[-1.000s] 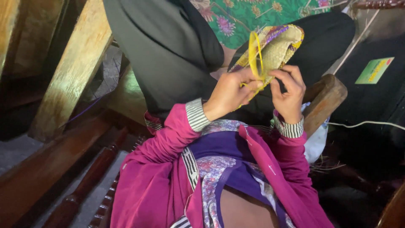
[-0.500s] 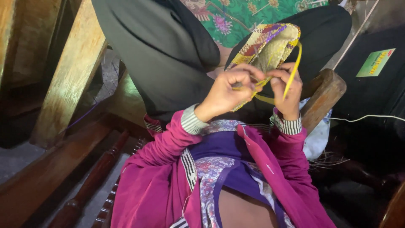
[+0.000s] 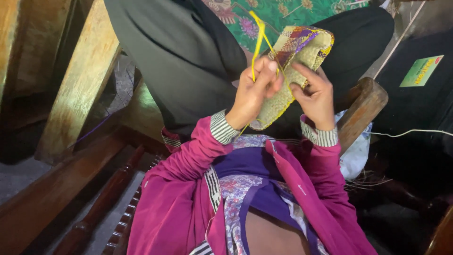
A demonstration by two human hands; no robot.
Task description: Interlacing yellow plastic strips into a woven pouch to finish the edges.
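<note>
Item: woven piece in hand, head view, entries taken left to right.

Wooden beams (image 3: 78, 80): slanted timbers were recorded at the left edge of the view, with a dark turned rail (image 3: 101, 208) below them.

Left hand (image 3: 252, 94): closed, thumb and fingertips pinched on a yellow strip (image 3: 257, 40). The strip was held taut and rose steeply from the pinch before looping back down toward the weave.

Woven piece (image 3: 292, 71): a small flat plaited item of pale straw with yellow edging and a purple-and-brown patterned band at its top. It was held upright above the lap, between both hands, in front of a dark garment.

Right hand (image 3: 318, 99): fingers spread along the piece's right edge and back, thumb pressed on its face; the piece was steadied, not pinched.

Step judged in hand: the strip was being drawn through the edge of the weave. The next move would likely call for slack to be taken up evenly while the piece was kept from twisting.

Wooden armrest (image 3: 363, 106): rounded end, just right of the right wrist.

Label (image 3: 421, 71): a small green slanted rectangle with yellow and red print, lying on a dark surface at the upper right. A pale cord (image 3: 415, 133) ran below it.
</note>
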